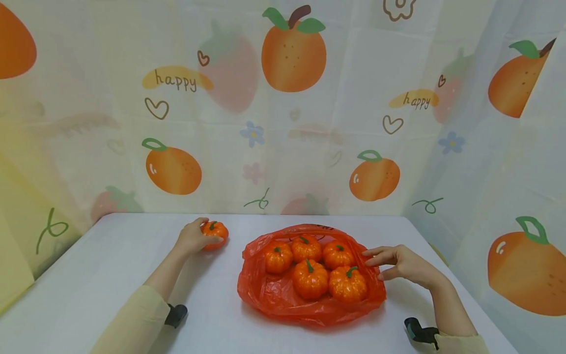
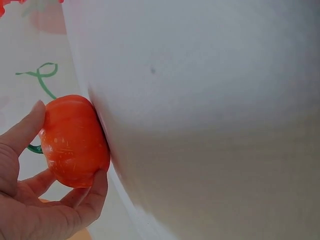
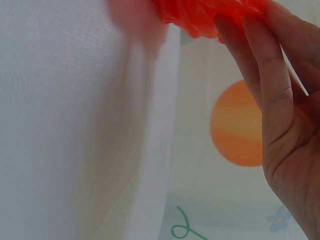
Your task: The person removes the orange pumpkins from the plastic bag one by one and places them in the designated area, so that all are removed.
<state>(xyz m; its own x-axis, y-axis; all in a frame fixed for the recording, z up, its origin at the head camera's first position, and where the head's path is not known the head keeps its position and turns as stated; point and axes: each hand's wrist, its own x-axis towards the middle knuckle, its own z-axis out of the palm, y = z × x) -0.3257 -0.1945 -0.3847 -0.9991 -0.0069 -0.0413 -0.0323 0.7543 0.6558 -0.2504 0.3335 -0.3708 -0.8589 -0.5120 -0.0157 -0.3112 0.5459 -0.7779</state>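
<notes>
At the back left of the table, my left hand holds a small orange toy pumpkin with a green stem. In the left wrist view the thumb and fingers grip opposite sides of this pumpkin, its underside right at the white tabletop. A red plastic bag lies wide open at the centre right, with several similar pumpkins inside. My right hand pinches the bag's right rim between fingers and thumb. The right wrist view has those fingertips on the crinkled red plastic.
The white table ends at a curtain printed with oranges, hearts and flowers, which also runs along the right side. Yellowish cloth hangs at the left. Each wrist carries a black camera mount.
</notes>
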